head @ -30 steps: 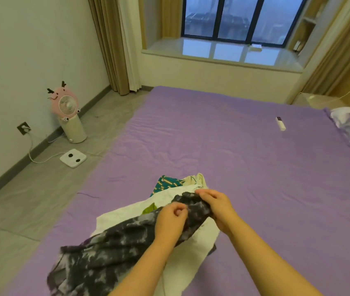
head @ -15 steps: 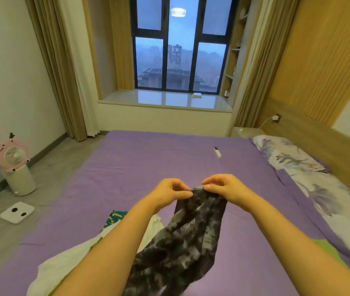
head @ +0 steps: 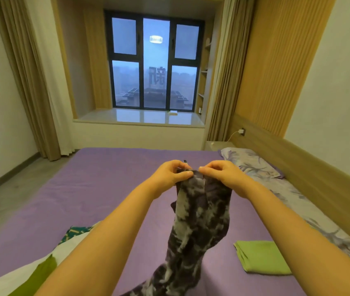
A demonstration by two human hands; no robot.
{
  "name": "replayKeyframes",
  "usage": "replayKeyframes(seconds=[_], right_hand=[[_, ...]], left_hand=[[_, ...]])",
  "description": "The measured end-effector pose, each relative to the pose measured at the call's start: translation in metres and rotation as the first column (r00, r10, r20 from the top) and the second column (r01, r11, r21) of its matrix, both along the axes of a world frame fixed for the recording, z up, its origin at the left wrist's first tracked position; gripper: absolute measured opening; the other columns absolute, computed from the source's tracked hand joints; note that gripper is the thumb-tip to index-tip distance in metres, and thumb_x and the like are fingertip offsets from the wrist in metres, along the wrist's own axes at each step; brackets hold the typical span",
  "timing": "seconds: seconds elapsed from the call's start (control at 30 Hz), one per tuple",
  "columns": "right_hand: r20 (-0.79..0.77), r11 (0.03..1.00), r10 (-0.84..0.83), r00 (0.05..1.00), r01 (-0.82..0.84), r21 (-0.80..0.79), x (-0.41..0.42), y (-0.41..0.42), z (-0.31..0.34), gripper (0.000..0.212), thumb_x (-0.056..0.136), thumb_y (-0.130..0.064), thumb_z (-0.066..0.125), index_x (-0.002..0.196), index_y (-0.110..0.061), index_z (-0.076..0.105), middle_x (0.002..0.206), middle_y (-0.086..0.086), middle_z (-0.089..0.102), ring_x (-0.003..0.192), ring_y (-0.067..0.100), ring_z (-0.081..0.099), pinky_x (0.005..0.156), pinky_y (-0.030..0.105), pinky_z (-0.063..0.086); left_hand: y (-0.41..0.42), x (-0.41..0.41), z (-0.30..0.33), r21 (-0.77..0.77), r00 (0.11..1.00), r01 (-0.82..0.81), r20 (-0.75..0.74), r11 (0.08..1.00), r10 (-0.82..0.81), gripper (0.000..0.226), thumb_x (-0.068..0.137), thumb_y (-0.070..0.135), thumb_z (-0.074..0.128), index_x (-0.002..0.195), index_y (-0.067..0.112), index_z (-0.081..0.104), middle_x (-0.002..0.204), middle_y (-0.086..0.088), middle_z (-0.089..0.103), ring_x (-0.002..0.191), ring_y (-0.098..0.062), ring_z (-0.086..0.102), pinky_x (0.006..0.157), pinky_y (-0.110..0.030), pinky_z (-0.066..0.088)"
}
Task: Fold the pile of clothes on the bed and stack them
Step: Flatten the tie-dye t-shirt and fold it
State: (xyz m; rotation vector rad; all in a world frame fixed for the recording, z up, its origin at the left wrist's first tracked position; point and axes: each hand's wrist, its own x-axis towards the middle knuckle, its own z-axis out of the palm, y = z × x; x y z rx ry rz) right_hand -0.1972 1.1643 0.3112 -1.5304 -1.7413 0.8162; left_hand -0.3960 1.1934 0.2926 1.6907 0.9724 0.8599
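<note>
A: How many hands were there?

B: Two, the left hand (head: 170, 174) and the right hand (head: 223, 175), both pinching the top edge of one black-and-white mottled garment (head: 199, 221).

A: And other clothes?

B: One folded green cloth (head: 261, 257) lay below and right of the right hand. Below and left of the left hand lay a pile: one white piece with green patches (head: 31, 274) and one teal patterned piece (head: 73, 232); anything more in it could not be told.

A: Anything else?

B: One floral pillow (head: 253, 165) just right of the right hand, one bed (head: 84, 189), one window (head: 154, 65) with six panes, and two curtains (head: 31, 82), one on each side.
</note>
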Motion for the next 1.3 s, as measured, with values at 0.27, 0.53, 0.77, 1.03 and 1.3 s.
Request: replayKeyframes(seconds=[0.27,0.53,0.77,1.03,1.3], right_hand=[[-0.111,0.998,0.062,0.992,-0.063,-0.009,0.055,-0.016,0.051,0.010,0.083,-0.026,0.070,0.089,-0.019,0.073,0.083,0.001,0.073,0.074,0.010,0.070,0.059,0.013,0.051],[-0.122,0.999,0.025,0.992,-0.020,0.046,0.087,-0.014,0.085,0.011,0.088,-0.025,0.065,0.096,-0.018,0.069,0.093,0.004,0.068,0.085,0.016,0.066,0.071,0.023,0.052],[-0.249,0.975,-0.143,0.958,0.179,0.128,0.101,-0.006,0.078,0.012,0.092,-0.028,0.059,0.098,-0.020,0.065,0.102,0.003,0.065,0.094,0.018,0.062,0.075,0.028,0.049],[-0.393,0.924,-0.295,0.871,0.365,0.115,0.122,0.000,0.044,0.010,0.094,-0.025,0.057,0.094,-0.017,0.063,0.098,0.006,0.063,0.088,0.018,0.060,0.070,0.028,0.048],[-0.358,0.919,-0.361,0.861,0.394,0.020,0.145,0.004,0.002,0.018,0.088,-0.025,0.065,0.098,-0.009,0.067,0.094,0.003,0.063,0.085,0.015,0.058,0.067,0.027,0.046]], left_hand=[[-0.013,0.041,0.019,-0.046,0.990,0.125,-0.058,0.991,-0.128,0.031,0.084,0.026,0.070,0.111,0.011,0.066,0.107,-0.005,0.069,0.105,-0.021,0.063,0.095,-0.033,0.049],[-0.006,0.069,0.051,-0.064,0.972,0.234,-0.001,0.970,-0.234,0.030,0.085,0.028,0.069,0.113,0.017,0.063,0.110,-0.006,0.069,0.105,-0.022,0.064,0.093,-0.035,0.051],[-0.001,0.057,0.044,-0.176,0.942,0.243,-0.191,0.954,-0.275,0.043,0.078,0.035,0.075,0.115,0.020,0.063,0.113,-0.002,0.068,0.104,-0.021,0.065,0.093,-0.037,0.051],[0.008,0.009,0.000,-0.168,0.908,0.021,-0.410,0.986,-0.089,0.013,0.086,0.016,0.066,0.098,0.014,0.070,0.099,-0.007,0.071,0.092,-0.024,0.067,0.086,-0.036,0.054],[0.013,-0.013,-0.001,0.055,0.927,-0.319,-0.191,0.946,0.324,0.018,0.089,0.024,0.066,0.079,0.008,0.066,0.074,-0.007,0.066,0.070,-0.021,0.062,0.060,-0.026,0.050]])
